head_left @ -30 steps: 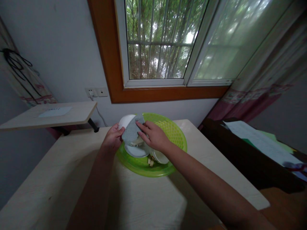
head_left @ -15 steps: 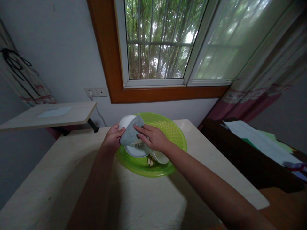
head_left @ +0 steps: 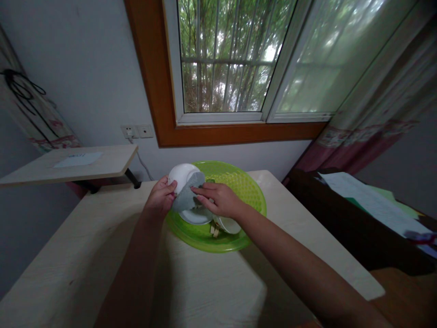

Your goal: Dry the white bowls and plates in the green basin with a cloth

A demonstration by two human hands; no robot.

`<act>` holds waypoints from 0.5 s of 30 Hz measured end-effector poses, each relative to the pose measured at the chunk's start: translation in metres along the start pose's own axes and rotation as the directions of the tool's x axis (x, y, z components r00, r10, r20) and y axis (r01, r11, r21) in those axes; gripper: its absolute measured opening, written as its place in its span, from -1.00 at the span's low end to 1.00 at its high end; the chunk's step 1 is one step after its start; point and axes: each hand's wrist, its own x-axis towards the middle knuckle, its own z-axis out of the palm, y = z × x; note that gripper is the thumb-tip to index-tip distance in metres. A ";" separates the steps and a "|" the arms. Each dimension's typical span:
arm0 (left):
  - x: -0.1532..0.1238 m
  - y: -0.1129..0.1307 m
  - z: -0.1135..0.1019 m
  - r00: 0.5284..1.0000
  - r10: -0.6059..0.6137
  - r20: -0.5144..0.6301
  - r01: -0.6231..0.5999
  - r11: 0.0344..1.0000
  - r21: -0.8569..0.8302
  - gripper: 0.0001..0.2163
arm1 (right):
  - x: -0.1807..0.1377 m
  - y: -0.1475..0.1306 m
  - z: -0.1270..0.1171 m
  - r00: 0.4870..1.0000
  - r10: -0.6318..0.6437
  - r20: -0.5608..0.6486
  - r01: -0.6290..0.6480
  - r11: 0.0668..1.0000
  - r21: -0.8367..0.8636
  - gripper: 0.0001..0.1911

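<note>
My left hand (head_left: pixel 160 197) grips the left edge of a white bowl (head_left: pixel 180 175), which is tilted with its outside toward me. A grey cloth (head_left: pixel 187 197) lies over the bowl's lower right part. My right hand (head_left: pixel 218 199) holds the cloth against the bowl, fingers pointing left; its thumb side is partly hidden. Below them, a white plate (head_left: pixel 196 217) rests in a green plastic basket (head_left: pixel 218 248). A white cup (head_left: pixel 230 225) lies on its side under my right wrist, with small wooden pieces (head_left: pixel 214 230) beside it.
The basket stands on a pale wooden table (head_left: pixel 211 291). A raised shelf (head_left: pixel 102 164) on black legs is at the left, and a white cable (head_left: pixel 145 166) hangs from the wall socket. Papers (head_left: pixel 368 205) lie on dark furniture to the right.
The cloth has slid down across the bowl and folded, so more of the white surface shows. My right hand has shifted slightly downward, while my left hand stays nearly in place.
</note>
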 end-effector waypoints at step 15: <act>0.004 -0.003 -0.002 0.998 0.046 -0.036 -0.047 0.998 -0.030 -0.56 | 0.002 0.003 -0.002 0.992 0.120 0.041 -0.119 0.992 -0.031 -0.56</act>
